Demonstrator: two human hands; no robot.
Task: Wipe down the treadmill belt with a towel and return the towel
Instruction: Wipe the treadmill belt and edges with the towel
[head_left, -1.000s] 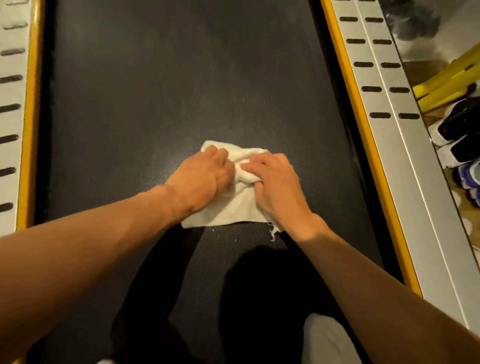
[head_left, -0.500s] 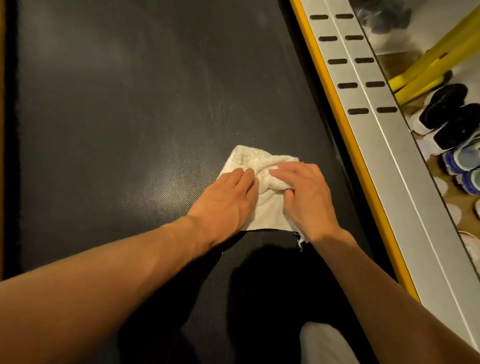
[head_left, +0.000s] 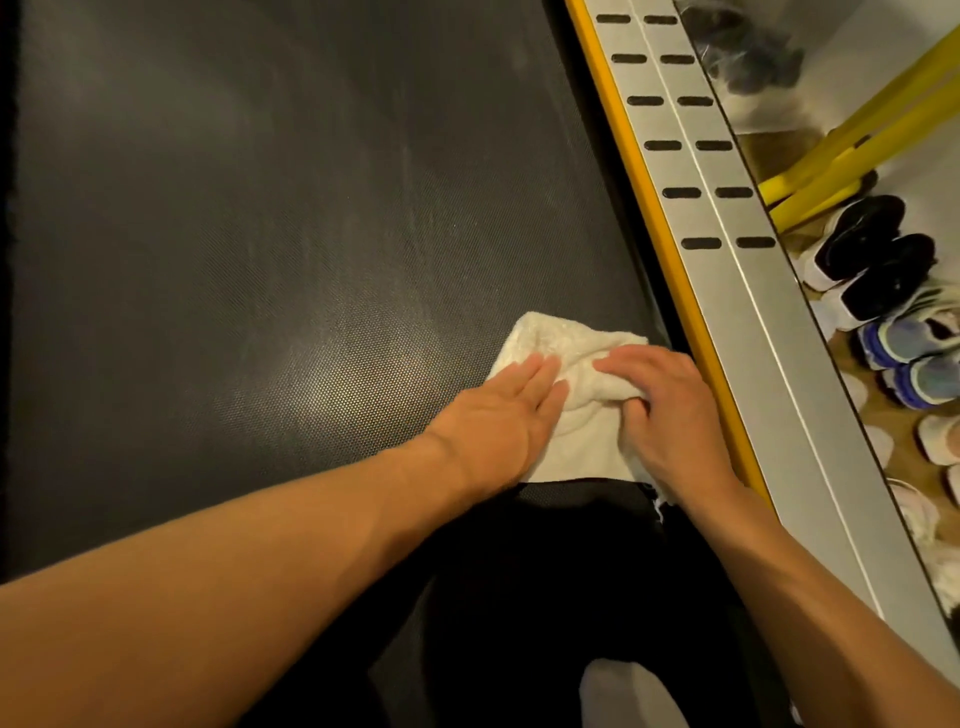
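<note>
Black textured treadmill belt (head_left: 260, 260) fills the scene; a cream terry towel (head_left: 582, 431) lies at its near right, just beside the yellow edge strip (head_left: 649, 208). Left hand (head_left: 498, 415) presses flat on it, fingers together; right hand (head_left: 670, 410) bunches a fold. The towel looks light, soft and likely to ruck, so that fold is the place to pinch.

We count one towel (head_left: 582, 441) on one belt (head_left: 260, 234), near the belt's right edge, and two grips on it: one left grip (head_left: 493, 415) and one right grip (head_left: 675, 410). Along that edge runs one yellow strip (head_left: 665, 249), then one silver rail (head_left: 753, 322) with twelve slots (head_left: 701, 242) in view, six rows of two. On the floor beyond we count two black shoes (head_left: 860, 234) and two blue shoes (head_left: 898, 338). The pale shoes nearer us are cut off, so we cannot count them.
</note>
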